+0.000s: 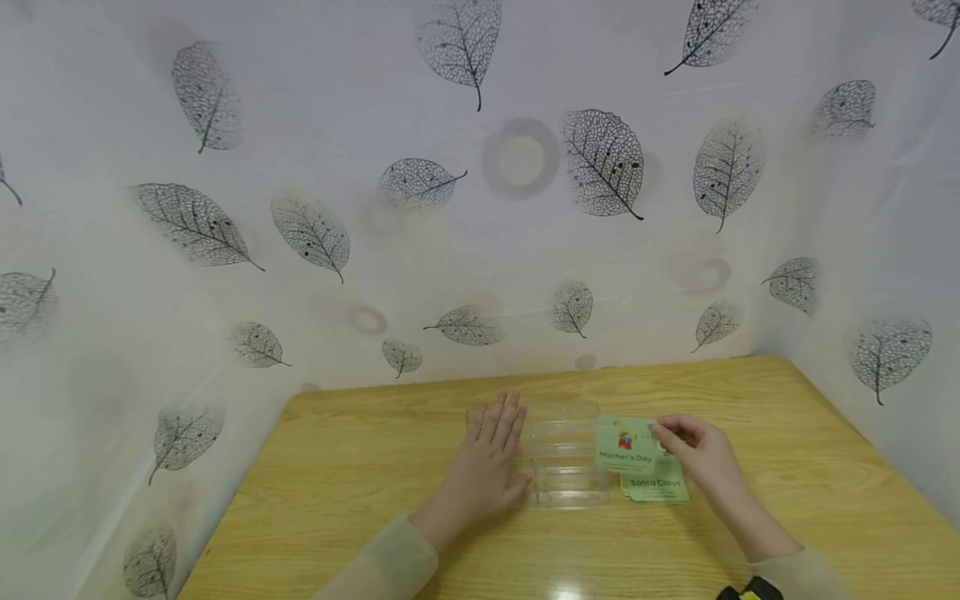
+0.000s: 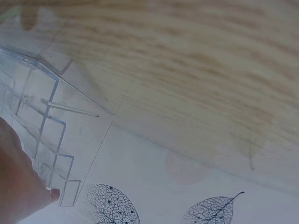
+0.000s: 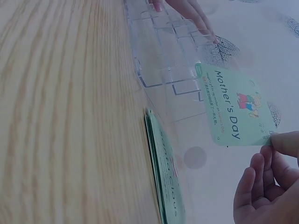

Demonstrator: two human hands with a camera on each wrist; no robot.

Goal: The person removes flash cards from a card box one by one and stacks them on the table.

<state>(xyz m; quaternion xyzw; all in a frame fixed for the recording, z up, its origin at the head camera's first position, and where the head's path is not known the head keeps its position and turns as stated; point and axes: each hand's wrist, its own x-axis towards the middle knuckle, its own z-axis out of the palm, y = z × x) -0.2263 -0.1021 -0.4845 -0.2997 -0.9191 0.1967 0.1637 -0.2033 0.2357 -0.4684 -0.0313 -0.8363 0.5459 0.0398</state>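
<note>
A clear plastic tiered card rack [image 1: 572, 477] stands on the table, its compartments stepped in rows. My left hand [image 1: 483, 467] rests on its left part with straight fingers; the left wrist view shows the rack's stepped side wall [image 2: 84, 126] beside the hand. Between thumb and fingers, my right hand [image 1: 701, 454] pinches a green "Mother's Day" card [image 3: 236, 109] by its corner. That card is held up close to the rack's right end. Below it lies a small stack of green cards [image 1: 656, 490], with "Santa Claus" on top, partly covered by the held card.
The wooden table [image 1: 345, 467] reaches back to a pale curtain [image 1: 517, 250] printed with dark leaf skeletons, which also hangs at both sides. A black and yellow object [image 1: 752, 588] shows by the right sleeve at the lower edge.
</note>
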